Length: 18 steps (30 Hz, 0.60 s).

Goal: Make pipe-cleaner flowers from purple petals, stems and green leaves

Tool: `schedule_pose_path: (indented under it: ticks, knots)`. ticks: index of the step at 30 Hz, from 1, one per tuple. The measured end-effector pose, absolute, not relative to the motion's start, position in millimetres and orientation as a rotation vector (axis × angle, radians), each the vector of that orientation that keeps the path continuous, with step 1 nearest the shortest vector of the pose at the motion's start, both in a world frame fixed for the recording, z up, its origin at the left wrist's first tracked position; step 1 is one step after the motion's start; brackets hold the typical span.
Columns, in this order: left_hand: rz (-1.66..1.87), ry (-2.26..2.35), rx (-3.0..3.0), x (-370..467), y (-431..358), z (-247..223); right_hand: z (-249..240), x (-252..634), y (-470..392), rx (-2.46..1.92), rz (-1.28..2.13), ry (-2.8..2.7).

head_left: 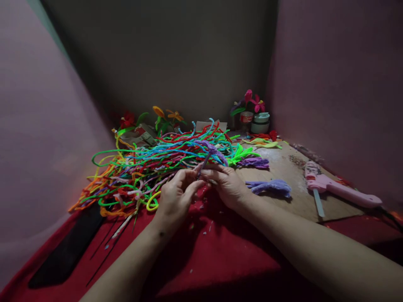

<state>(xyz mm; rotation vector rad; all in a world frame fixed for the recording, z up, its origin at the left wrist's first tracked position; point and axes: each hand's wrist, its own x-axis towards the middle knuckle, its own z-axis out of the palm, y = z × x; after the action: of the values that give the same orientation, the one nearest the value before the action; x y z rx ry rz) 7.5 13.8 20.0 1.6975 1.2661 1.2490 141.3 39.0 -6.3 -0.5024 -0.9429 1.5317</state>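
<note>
My left hand (179, 195) and my right hand (226, 184) meet at the middle of the table. Between them is a purple pipe-cleaner flower (210, 149), its drooping fuzzy petals rising above my fingers. The fingers of both hands are closed around its thin stem, which partly hides the lower end. Right behind my hands lies a large heap of coloured pipe cleaners (151, 157). To the right of my right hand rests a lavender pipe-cleaner bundle (272, 188), and a bright green bundle (242, 155) lies a little farther back.
A pink glue gun (343, 188) with a glue stick in it lies on the cardboard (296, 205) at the right. A black flat object (66, 247) is at the left on the red cloth (220, 260). Finished pink flowers (253, 100) and a lidded jar (260, 123) stand at the back.
</note>
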Motion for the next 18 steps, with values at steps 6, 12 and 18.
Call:
schedule_pose_path:
  ticks: [6, 12, 18]
  knots:
    - [1.402, 1.359, 2.07, 6, 13, 11, -6, 136, 33, -0.517, 1.49, -1.003]
    - [1.376, 1.309, 1.884, 6, 9, 17, -3, 136, 29, -0.521, 1.387, -1.152]
    - [1.251, 1.217, 1.546, 11, 7, 27, 1, 138, 29, -0.591, 1.409, -1.165]
